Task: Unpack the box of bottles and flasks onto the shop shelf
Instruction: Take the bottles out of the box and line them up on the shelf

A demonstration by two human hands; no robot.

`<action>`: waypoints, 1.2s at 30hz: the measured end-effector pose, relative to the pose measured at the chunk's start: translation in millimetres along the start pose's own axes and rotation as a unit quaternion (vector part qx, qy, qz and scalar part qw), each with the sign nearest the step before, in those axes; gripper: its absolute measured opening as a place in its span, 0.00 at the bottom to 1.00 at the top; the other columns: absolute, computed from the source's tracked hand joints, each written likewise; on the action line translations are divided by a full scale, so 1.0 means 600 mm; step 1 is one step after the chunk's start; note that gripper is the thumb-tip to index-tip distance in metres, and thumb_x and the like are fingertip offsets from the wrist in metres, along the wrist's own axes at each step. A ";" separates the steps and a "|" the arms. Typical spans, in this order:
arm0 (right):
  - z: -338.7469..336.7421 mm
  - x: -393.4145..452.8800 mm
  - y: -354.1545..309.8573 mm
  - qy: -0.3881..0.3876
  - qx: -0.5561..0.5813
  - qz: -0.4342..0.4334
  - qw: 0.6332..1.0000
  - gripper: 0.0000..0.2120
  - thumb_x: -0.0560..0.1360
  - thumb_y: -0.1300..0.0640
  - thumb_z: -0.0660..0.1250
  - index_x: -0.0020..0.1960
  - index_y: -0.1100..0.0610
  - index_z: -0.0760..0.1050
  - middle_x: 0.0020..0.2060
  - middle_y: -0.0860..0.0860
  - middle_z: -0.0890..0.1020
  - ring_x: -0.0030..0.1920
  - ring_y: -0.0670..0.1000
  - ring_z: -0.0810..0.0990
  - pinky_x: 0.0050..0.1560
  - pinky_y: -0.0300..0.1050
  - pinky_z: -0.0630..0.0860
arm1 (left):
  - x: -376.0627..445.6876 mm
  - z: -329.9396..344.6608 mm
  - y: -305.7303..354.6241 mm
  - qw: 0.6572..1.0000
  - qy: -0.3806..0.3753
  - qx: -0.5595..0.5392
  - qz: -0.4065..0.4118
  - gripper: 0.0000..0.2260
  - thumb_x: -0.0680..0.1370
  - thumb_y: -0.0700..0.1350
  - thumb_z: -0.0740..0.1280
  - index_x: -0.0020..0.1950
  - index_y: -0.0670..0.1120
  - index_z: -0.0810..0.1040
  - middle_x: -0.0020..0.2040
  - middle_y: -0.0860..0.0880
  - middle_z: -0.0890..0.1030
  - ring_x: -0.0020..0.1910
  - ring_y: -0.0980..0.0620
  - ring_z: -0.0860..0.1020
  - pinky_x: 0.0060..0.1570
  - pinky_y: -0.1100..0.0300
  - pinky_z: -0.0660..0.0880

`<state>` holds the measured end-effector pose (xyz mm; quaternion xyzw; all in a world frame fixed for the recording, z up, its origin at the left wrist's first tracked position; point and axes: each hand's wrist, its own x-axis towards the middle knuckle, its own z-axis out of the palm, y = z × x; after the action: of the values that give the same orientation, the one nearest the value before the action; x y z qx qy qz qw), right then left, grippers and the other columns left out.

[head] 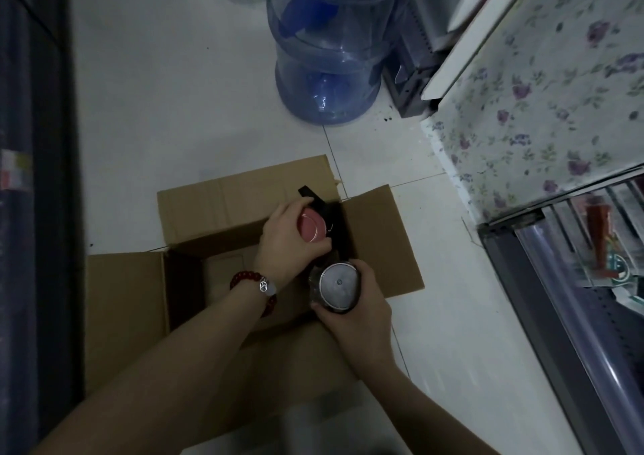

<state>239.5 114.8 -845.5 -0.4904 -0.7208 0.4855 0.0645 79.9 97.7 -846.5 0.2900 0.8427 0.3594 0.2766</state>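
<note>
While the cardboard box point(216, 210) sits on the white tiled floor point(174, 88) with its four flaps spread flat, two flasks stand upright over its right end, long axes pointing at the camera so only round end faces show. The left hand point(285, 242) curls its grip around the pink flask point(312, 226), fingers and thumb wrapped on opposite sides of its glossy, smooth round cap. The right hand point(355, 311) clasps the steel flask point(338, 285) from below, its grip closed round a dark body under a flat, brushed-metal disc. A black strap point(319, 200) rises between them against the box wall. A red bead bracelet point(254, 285) circles the left wrist. Beyond the box stands a translucent blue water jug point(327, 71); a floral cloth point(543, 106) hangs at right.
</note>
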 end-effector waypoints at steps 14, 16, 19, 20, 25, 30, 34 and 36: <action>-0.157 -0.044 -0.154 0.048 0.047 -0.027 0.997 0.32 0.61 0.55 0.81 0.55 0.39 0.64 0.47 0.33 0.73 0.47 0.27 0.73 0.43 0.18 0.68 | -0.070 -0.152 0.146 0.995 0.027 -0.070 -0.066 0.32 0.62 0.47 0.78 0.61 0.50 0.66 0.58 0.50 0.73 0.56 0.51 0.73 0.55 0.58 0.74; -0.194 -0.061 -0.202 0.047 0.050 -0.030 0.997 0.32 0.61 0.53 0.80 0.55 0.38 0.64 0.47 0.32 0.74 0.47 0.30 0.73 0.43 0.20 0.69 | -0.087 -0.191 0.188 0.995 0.025 -0.076 -0.057 0.30 0.61 0.48 0.78 0.58 0.51 0.67 0.56 0.50 0.74 0.55 0.50 0.75 0.55 0.56 0.76; -0.258 -0.087 -0.280 0.057 0.064 -0.040 0.995 0.33 0.61 0.52 0.81 0.58 0.43 0.66 0.47 0.33 0.74 0.47 0.31 0.73 0.43 0.23 0.70 | -0.114 -0.252 0.269 0.997 0.038 -0.067 -0.033 0.26 0.61 0.47 0.78 0.54 0.52 0.70 0.52 0.50 0.76 0.51 0.51 0.76 0.52 0.55 0.77; -0.281 -0.097 -0.308 0.066 0.071 -0.046 0.994 0.32 0.60 0.52 0.81 0.57 0.43 0.66 0.47 0.33 0.75 0.47 0.30 0.74 0.43 0.24 0.70 | -0.123 -0.274 0.299 0.997 0.047 -0.062 -0.024 0.25 0.61 0.48 0.78 0.53 0.52 0.71 0.52 0.50 0.77 0.51 0.52 0.77 0.52 0.55 0.77; -0.403 -0.146 -0.456 0.091 0.098 -0.082 0.988 0.31 0.60 0.53 0.81 0.56 0.44 0.69 0.48 0.36 0.78 0.49 0.35 0.77 0.47 0.30 0.73 | -0.169 -0.390 0.463 0.996 0.066 -0.060 0.022 0.25 0.62 0.50 0.77 0.56 0.54 0.74 0.53 0.51 0.76 0.51 0.53 0.76 0.51 0.61 0.74; -0.535 -0.188 -0.606 0.124 0.135 -0.122 0.976 0.31 0.59 0.52 0.82 0.56 0.46 0.69 0.46 0.39 0.80 0.48 0.36 0.78 0.43 0.29 0.73 | -0.200 -0.491 0.638 0.992 0.062 -0.096 0.061 0.32 0.60 0.52 0.77 0.63 0.58 0.72 0.57 0.52 0.74 0.56 0.54 0.75 0.54 0.62 0.74; -0.646 -0.218 -0.730 0.129 0.164 -0.176 0.962 0.31 0.60 0.52 0.81 0.59 0.50 0.71 0.49 0.42 0.81 0.51 0.40 0.80 0.51 0.36 0.75 | -0.223 -0.567 0.792 0.981 0.060 -0.138 0.120 0.34 0.58 0.55 0.76 0.63 0.64 0.70 0.60 0.53 0.73 0.58 0.55 0.75 0.59 0.56 0.75; -0.699 -0.236 -0.792 0.141 0.164 -0.217 0.952 0.30 0.60 0.52 0.81 0.58 0.49 0.72 0.49 0.41 0.80 0.51 0.38 0.79 0.50 0.35 0.74 | -0.240 -0.602 0.872 0.972 0.070 -0.149 0.165 0.32 0.58 0.54 0.76 0.60 0.66 0.69 0.58 0.55 0.76 0.57 0.56 0.76 0.58 0.58 0.75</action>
<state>244.2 250.6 -210.1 -0.3682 -0.7036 0.4974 0.3493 86.1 137.8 -196.1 0.3544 0.7374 0.5411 0.1944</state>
